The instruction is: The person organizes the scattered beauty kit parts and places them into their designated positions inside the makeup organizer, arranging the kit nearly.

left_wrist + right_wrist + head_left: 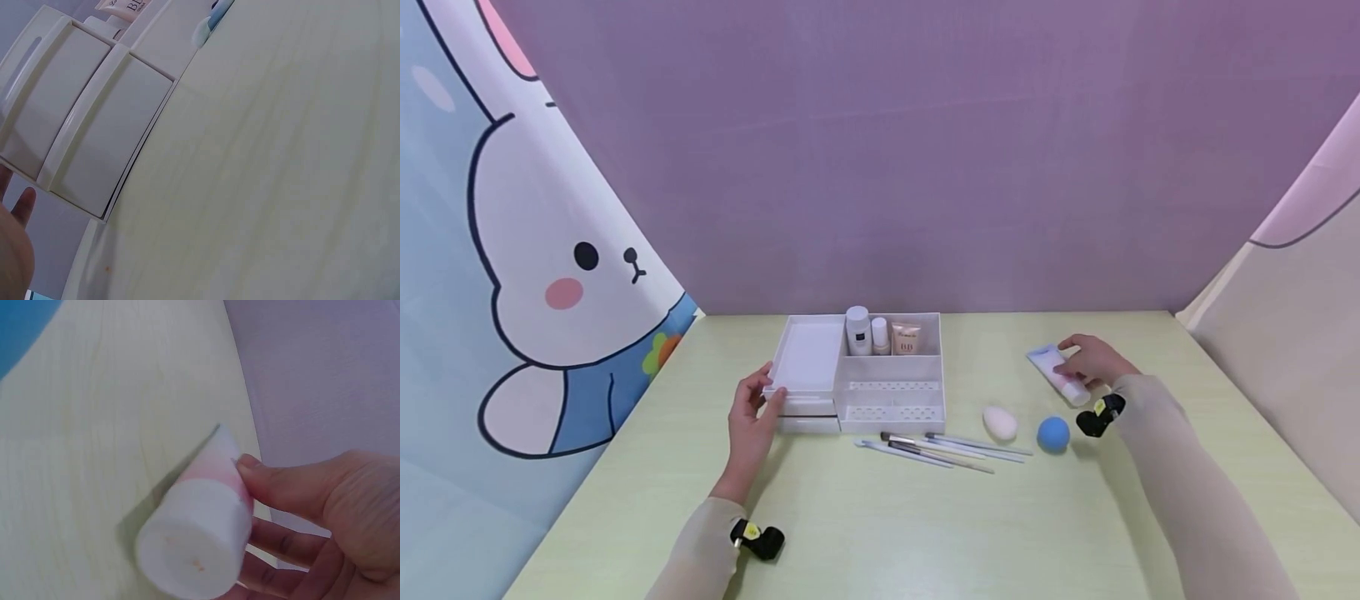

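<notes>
My left hand [754, 417] touches the front left corner of a white makeup organizer [891, 367], thumb by the front top edge and fingers along its left side. Two stacked drawer fronts [112, 128] show in the left wrist view, with a fingertip beside them. At the right, my right hand [1093, 360] pinches a white and pink squeeze tube [1051, 367] between thumb and fingers. Its white cap [190, 544] points toward the right wrist camera, and the tube is tilted close over the table.
Two white-capped bottles [858, 331] and a BB cream tube [906, 337] stand in the organizer's back compartment. Several makeup brushes [936, 450] lie before it. A white egg-shaped sponge [1000, 423] and a blue ball [1053, 434] sit to their right. A purple backdrop [925, 158] rises behind the table.
</notes>
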Available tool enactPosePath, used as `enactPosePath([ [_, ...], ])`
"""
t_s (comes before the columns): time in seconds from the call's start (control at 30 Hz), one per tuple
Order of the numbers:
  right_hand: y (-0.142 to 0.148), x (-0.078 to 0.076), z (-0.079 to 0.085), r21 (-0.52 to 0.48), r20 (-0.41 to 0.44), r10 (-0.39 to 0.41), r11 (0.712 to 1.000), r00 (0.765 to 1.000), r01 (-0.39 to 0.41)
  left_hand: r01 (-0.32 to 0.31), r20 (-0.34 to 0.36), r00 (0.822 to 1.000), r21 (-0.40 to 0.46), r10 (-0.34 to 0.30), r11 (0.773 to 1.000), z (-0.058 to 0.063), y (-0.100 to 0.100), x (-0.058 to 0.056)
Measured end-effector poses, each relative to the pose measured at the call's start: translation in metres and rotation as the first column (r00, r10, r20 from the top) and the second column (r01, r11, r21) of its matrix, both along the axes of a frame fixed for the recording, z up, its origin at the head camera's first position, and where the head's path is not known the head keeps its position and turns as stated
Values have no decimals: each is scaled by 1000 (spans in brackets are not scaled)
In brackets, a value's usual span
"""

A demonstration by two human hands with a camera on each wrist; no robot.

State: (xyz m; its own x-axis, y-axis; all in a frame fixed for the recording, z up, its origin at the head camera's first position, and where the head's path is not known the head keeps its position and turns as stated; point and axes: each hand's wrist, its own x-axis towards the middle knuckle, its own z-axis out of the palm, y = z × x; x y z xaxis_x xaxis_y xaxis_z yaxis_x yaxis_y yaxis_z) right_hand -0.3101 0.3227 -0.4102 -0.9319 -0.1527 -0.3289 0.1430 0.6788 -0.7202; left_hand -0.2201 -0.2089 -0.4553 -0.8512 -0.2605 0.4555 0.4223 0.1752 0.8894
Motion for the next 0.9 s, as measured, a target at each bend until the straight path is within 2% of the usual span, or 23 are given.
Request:
enactPosePath([
  [0.2, -8, 2, 7, 16, 90, 66, 998, 994, -68, -4, 1, 1000, -14, 4, 1000, 0, -1, 0],
  [0.37, -19, 6, 12, 71, 125, 105, 991, 987, -115, -2, 21, 1000, -16, 2, 1000, 0, -1, 0],
  [0.6, -23, 5, 7, 124, 98, 132, 982, 986, -144, -6, 17, 1000, -7, 6, 1000, -3, 0, 1],
  [0.9, -25, 6, 10, 54, 81, 96, 993, 992, -100, 9, 23, 1000, -2, -9, 1000, 1, 0, 2],
])
